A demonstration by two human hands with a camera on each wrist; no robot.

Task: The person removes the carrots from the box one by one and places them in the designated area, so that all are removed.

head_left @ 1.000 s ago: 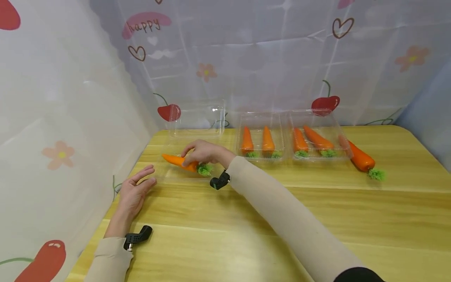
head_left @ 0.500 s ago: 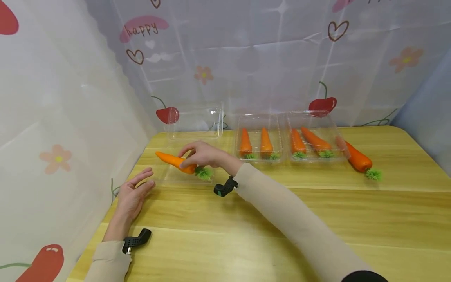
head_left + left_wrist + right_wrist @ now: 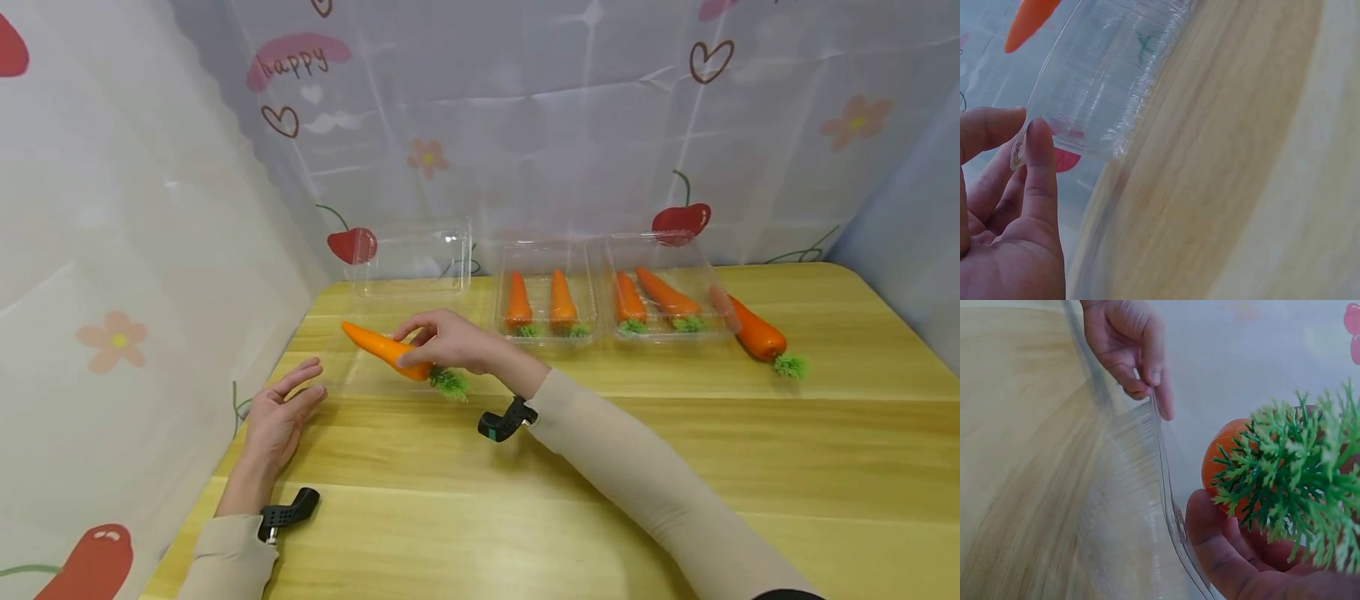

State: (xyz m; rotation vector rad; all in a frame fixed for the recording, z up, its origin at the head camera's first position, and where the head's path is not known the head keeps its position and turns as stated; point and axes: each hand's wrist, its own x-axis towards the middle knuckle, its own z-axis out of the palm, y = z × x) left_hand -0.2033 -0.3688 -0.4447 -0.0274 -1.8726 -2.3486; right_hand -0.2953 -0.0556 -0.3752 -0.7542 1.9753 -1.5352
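My right hand [image 3: 468, 343] holds an orange toy carrot [image 3: 384, 348] near its thick end. The carrot is tilted over an open clear plastic box [image 3: 1091, 69], its tip pointing left and its green leafy top [image 3: 1297, 469] towards the right. At the box's left front corner, my left hand [image 3: 277, 421] pinches the rim between thumb and fingers, as both wrist views show. The box's hinged lid [image 3: 412, 287] stands up at the back against the printed curtain. No carrot lies in this box.
Right of it stand two more open clear boxes, a middle one [image 3: 543, 335] and a right one [image 3: 660, 337], each with two carrots. Another carrot [image 3: 759, 335] lies on the wooden table [image 3: 450, 500] beyond the right box. Curtains [image 3: 180, 225] border the left and back.
My right hand has lifted the carrot up from low in the left box and drawn it slightly right and towards me. My left hand has stayed at the box's corner.
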